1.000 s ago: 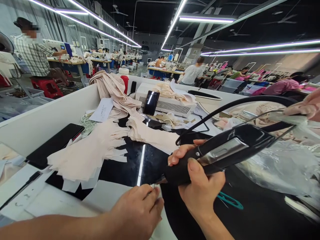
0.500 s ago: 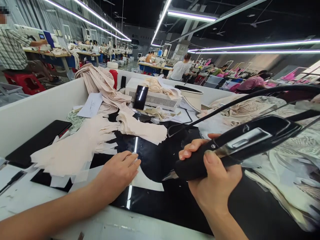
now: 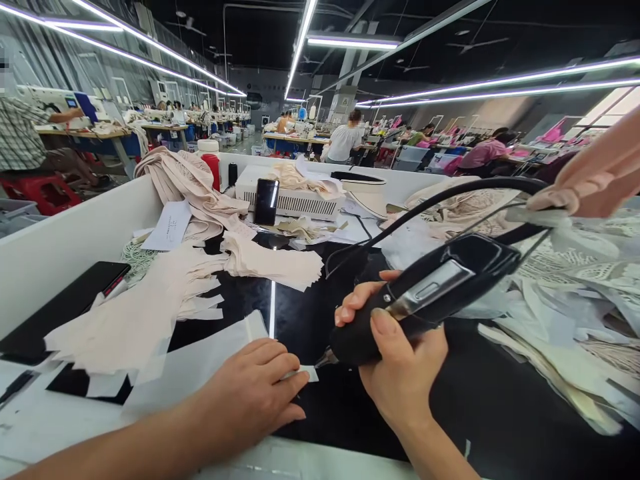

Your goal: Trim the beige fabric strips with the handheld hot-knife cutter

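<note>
Right now the right hand is gripping a black handheld cutting tool, fingers wrapped tight round its matte rounded grip w/ the thumb lying on top. A shiny metal plate is sitting along the glossy upper body, and a black cable is arching up and back from its rear end. The small metal tip is pointing down-left, hovering at (or just touching, can't tell) the corner of a thin white paper-like strip.

That strip is lying flat on the glossy black table surface, directly left of the tool tip. The left hand is pressing palm-down on it, fingers loosely curled and closed on nothing, fingertips stopping just short of the tip.

Left of the tool, a fanned stack of soft beige fabric pieces w/ rectangular ends is spreading over the black surface; a flat black phone is lying beyond it by the white table wall. Behind the tool, a second beige stack is resting, and farther back a white ribbed box w/ another dark phone leaning upright against it. Right of the tool, lacy off-white fabric and crinkly clear plastic are piling up. Another person's hand is reaching in above that heap, upper right.
</note>
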Tool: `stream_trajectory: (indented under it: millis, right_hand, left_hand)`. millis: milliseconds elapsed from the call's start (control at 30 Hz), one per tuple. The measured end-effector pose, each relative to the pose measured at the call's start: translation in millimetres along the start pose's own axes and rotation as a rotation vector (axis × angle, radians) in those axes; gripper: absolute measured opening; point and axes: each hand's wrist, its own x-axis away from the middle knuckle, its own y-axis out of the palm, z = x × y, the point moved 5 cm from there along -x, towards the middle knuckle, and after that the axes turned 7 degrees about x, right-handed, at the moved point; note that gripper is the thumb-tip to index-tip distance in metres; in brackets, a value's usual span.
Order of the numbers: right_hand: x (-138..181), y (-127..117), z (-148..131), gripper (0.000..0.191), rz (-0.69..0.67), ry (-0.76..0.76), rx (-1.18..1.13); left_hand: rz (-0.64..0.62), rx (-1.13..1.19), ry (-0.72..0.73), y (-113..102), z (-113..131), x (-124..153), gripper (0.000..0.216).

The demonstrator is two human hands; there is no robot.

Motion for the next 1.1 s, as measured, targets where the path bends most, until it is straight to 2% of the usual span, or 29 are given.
stream_trajectory:
  millis: [167,700,1100]
  right_hand:
    - [1,-2,0,0.034,-0.007,-0.011,-0.026]
    - [4,-2,-1,0.031,-0.010,0.003,-0.023]
    - [9,-5,-3,0.031,-0.013,0.001,0.038]
  left_hand:
    - [-0.034,0.004,-0.044,1,-2,1,0.041]
    - [-0.047,-0.001,-0.059,1,-1,1,0.038]
    - [-0.055,0.033,-0.038,0,-3,1,0.025]
